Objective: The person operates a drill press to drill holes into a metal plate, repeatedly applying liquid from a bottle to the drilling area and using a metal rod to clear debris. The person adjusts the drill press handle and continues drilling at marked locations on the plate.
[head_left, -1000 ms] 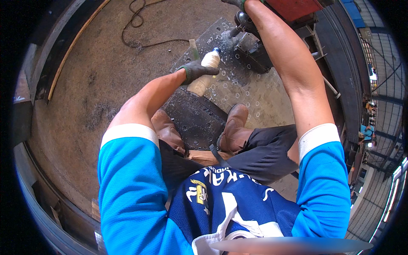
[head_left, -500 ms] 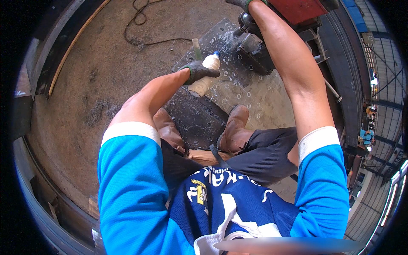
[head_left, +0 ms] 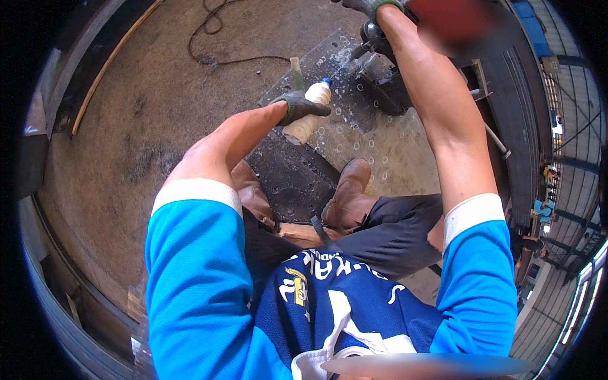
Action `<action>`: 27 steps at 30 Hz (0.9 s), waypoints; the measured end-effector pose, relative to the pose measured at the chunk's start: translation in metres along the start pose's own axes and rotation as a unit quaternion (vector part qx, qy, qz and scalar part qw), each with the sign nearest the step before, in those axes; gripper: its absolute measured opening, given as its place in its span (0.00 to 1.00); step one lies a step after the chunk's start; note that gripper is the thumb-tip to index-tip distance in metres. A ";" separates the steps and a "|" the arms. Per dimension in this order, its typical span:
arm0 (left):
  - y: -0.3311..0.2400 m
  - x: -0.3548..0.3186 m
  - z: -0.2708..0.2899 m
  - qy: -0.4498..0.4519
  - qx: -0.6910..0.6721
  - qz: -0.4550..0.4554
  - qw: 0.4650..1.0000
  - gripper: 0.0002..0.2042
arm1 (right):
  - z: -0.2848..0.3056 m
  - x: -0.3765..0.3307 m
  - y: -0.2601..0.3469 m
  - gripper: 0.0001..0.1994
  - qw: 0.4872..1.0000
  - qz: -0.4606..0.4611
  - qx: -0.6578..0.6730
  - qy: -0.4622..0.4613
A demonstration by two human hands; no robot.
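Note:
My left hand point(head_left: 301, 106), in a dark glove with a green cuff, is closed around a plastic bottle point(head_left: 318, 94). The bottle has a blue cap and whitish contents, and it tilts with the cap pointing away from me. Below it is a steel plate point(head_left: 335, 54) marked with many small white circles. At the top edge my gloved right hand point(head_left: 373, 6) is beside a red machine point(head_left: 453, 22) with a dark round metal part point(head_left: 373, 30) under it. The frame's edge cuts off the right hand's fingers, so their grip is hidden. A dark metal block point(head_left: 383, 76) sits on the plate.
My boots point(head_left: 351, 193) rest on either side of a dark metal piece point(head_left: 291, 180). A flat greenish strip point(head_left: 296, 73) stands by the plate. A dark cable point(head_left: 247, 61) winds across the brown floor. Dark steel beams point(head_left: 519, 107) lie at the right. Distant people point(head_left: 543, 209) appear at far right.
The right hand has come slightly lower into the picture. The left hand and bottle stay almost in place over the plate.

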State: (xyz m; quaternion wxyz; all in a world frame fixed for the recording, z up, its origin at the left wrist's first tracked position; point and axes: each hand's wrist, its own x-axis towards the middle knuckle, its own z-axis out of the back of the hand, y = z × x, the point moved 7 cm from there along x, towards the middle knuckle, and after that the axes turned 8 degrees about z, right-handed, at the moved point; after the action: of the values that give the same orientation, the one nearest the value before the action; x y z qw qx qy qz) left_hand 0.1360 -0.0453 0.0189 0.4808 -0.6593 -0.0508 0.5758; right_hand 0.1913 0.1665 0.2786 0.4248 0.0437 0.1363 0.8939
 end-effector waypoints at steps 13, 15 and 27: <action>0.008 0.026 -0.016 0.061 -0.129 -0.052 0.988 0.30 | -0.016 0.002 -0.006 0.22 0.999 -0.029 0.014 0.024; 0.010 0.026 -0.012 0.031 -0.071 -0.035 0.996 0.31 | -0.015 0.000 -0.004 0.23 0.998 -0.043 0.021 0.027; 0.009 0.017 -0.007 -0.008 -0.008 0.018 1.000 0.33 | -0.007 -0.007 0.006 0.23 0.997 -0.049 -0.001 0.051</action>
State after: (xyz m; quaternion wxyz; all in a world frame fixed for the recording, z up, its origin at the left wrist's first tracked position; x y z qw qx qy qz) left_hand 0.1433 -0.0434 -0.0001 0.4646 -0.6593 -0.0478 0.5892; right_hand 0.1902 0.1561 0.2740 0.4603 -0.0093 0.1595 0.8733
